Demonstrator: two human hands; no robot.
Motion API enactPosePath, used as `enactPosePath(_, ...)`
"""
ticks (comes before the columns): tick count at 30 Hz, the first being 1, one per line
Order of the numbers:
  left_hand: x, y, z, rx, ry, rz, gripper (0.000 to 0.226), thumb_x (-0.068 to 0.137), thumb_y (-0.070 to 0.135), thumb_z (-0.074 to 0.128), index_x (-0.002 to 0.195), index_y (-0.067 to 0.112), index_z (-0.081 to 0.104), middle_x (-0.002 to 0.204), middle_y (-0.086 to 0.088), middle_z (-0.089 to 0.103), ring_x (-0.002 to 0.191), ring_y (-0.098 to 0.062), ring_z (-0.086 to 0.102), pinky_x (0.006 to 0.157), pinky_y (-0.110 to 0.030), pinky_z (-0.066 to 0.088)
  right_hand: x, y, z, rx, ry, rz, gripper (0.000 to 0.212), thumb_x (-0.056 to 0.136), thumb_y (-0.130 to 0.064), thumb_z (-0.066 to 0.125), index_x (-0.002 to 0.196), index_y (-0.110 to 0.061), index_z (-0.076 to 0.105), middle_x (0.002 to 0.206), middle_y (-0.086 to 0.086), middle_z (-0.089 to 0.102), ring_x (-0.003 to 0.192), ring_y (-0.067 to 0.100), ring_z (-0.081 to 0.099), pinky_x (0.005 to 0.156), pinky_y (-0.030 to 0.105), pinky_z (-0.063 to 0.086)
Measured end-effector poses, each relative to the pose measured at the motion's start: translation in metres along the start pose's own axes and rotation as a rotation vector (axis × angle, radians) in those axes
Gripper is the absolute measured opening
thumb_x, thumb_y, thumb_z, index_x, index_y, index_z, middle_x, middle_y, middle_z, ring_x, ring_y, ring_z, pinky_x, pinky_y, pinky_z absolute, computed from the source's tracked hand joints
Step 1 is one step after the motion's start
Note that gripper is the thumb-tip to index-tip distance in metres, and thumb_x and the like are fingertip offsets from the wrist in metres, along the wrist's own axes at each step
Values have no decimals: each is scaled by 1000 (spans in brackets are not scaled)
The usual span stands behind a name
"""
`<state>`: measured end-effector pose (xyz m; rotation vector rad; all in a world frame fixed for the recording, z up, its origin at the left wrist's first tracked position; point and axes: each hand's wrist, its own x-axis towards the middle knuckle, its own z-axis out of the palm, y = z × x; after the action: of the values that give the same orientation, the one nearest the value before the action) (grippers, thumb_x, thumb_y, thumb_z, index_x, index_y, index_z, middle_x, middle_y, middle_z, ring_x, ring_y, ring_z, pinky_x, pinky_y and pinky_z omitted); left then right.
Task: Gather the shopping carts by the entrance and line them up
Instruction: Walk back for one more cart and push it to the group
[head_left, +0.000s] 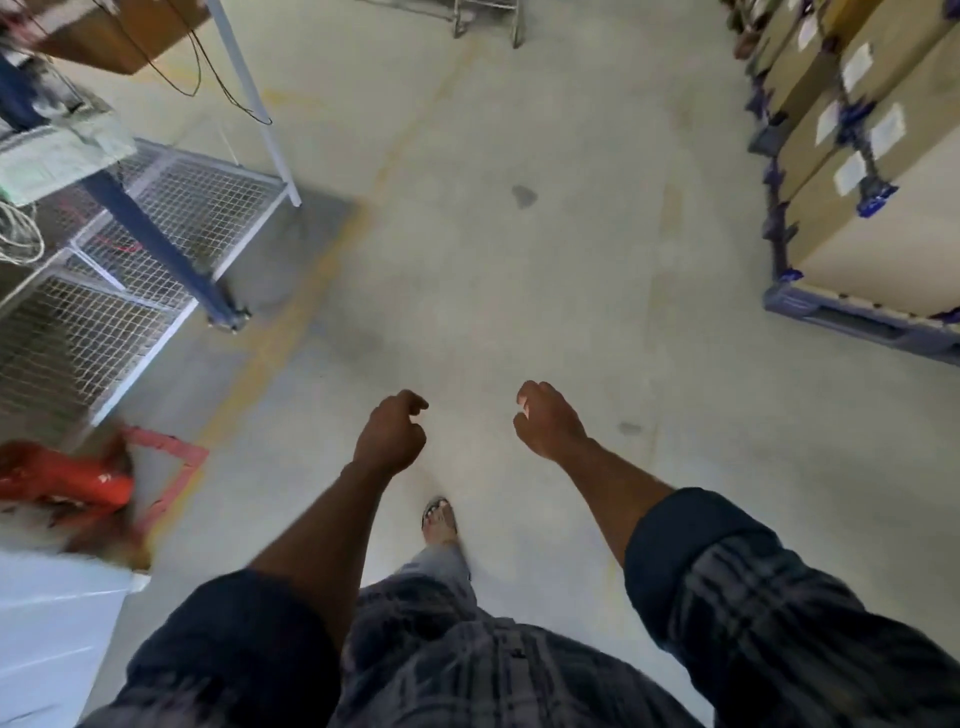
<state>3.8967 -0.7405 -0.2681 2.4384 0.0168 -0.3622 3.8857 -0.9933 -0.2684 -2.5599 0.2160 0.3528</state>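
Heading for the far cart (485, 18), left hand (392, 439) and right hand (548, 421) empty, fingers loosely curled; handle grab next.

Stacked boxes (857, 218) sit on a blue pallet (852, 318) at right. A mesh cage (171, 208) and a blurred red object (67, 478) stand left.

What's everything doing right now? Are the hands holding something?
Left hand: loosely curled, holding nothing.
Right hand: loosely curled, holding nothing.
Cart: far ahead, untouched, only its lower frame showing.
Boxes: closed, stacked on the pallet.
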Motion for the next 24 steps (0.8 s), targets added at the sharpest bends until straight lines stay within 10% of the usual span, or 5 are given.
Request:
enactPosePath(16,541,145,-109,135,-115,93,35,83,2,46,80,30,66,101,0,71,92,-19,63,74,-28,48,501,-32,-121,122,104,143,27,89,-25,59,113,-14,55,116,8,54,108,29,56,89,36,49)
enactPosePath(24,789,204,-158,77,-119,87,24,92,11,56,108,22,69,112,3,70,102,-18,65,81,-25,41,759,-53,-239,83,82,106,27,91,-26,59,114,-12,55,117,9,54,109,28,55,88,33,46)
